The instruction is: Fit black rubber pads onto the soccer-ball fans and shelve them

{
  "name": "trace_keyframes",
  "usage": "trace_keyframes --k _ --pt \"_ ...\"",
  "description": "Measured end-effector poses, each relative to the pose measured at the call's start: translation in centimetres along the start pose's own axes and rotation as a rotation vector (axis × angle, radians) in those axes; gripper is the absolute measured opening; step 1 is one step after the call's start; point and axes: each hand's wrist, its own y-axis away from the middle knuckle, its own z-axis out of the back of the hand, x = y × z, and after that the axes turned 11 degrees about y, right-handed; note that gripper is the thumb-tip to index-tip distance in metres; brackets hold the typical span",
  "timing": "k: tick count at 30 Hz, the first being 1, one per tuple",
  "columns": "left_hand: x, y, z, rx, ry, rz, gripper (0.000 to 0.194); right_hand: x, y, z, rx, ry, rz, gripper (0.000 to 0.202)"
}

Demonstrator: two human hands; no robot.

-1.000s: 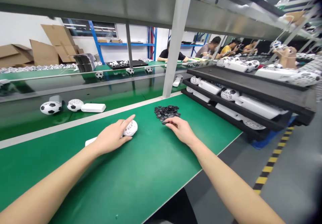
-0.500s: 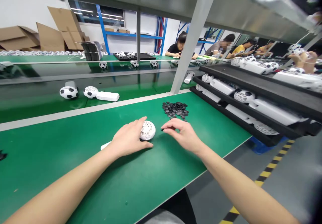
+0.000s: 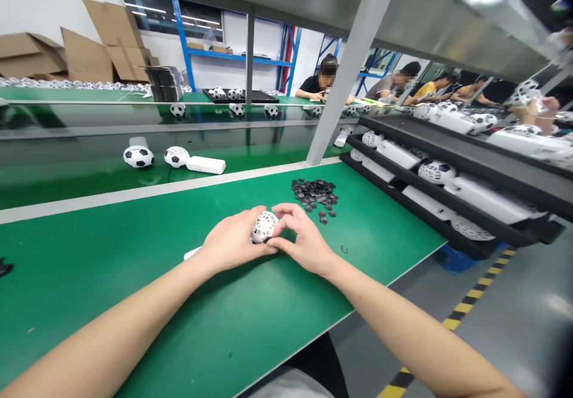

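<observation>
My left hand (image 3: 230, 240) is wrapped round a white openwork football-patterned ball (image 3: 265, 225) lying on the green bench. A white handle end (image 3: 191, 253) shows from under the left wrist. My right hand (image 3: 299, 237) is closed at the ball's right side, its thumb and fingertips pressing a small black piece (image 3: 267, 240) against the lower front. The fingers partly cover that piece. Behind the right hand lies a loose pile of black five-sided pieces (image 3: 316, 193), with a few strays at its near edge.
Stacked black trays (image 3: 403, 177) of white football-headed devices stand at the right. A grey post (image 3: 344, 82) rises behind the bench. On the conveyor beyond lie a black-and-white ball (image 3: 138, 156) and a white-handled one (image 3: 206, 164). Several people work at the far side.
My right hand has moved left from beside the ball to touch it, bringing the black piece to its surface. My left hand stays round the ball. The devices on the conveyor have shifted right.
</observation>
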Motion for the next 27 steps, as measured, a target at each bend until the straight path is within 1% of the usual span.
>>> trace_keyframes --k 5,9,13,16,18,19,21,22,24,27 --pt "0.2 0.0 0.1 -0.001 0.028 -0.011 0.056 -0.5 0.0 -0.4 0.041 -0.145 -0.131 0.031" --pt "0.1 -0.1 0.2 0.013 0.052 0.011 0.054 -0.2 -0.1 -0.7 0.071 -0.225 -0.171 0.043" --pt "0.0 -0.1 0.1 0.016 0.025 0.023 0.05 0.4 -0.2 -0.6 0.07 -0.185 -0.172 0.044" --pt "-0.1 0.1 -0.1 0.005 -0.042 0.018 0.055 -0.4 -0.3 0.3 0.119 -0.145 -0.151 0.041" --pt "-0.2 0.1 -0.2 0.003 -0.107 0.023 0.063 -1.8 -0.1 1.6 0.117 -0.054 -0.164 0.029" --pt "-0.3 0.1 -0.3 0.004 -0.138 0.035 0.068 -2.7 0.1 2.4 0.087 0.029 -0.188 0.023" --pt "-0.4 0.0 -0.5 0.012 -0.182 0.067 0.076 -4.5 0.9 3.9 0.003 0.268 -0.255 0.015" --pt "-0.5 -0.1 -0.5 0.014 -0.193 0.075 0.077 -5.3 1.4 4.6 -0.009 0.382 -0.288 0.014" --pt "-0.6 -0.2 -0.6 0.02 -0.195 0.064 0.073 -6.6 2.3 5.3 0.015 0.545 -0.323 0.014" --pt "-0.7 -0.2 -0.5 0.056 -0.176 -0.001 0.061 -7.5 3.1 5.3 0.071 0.67 -0.28 0.018"
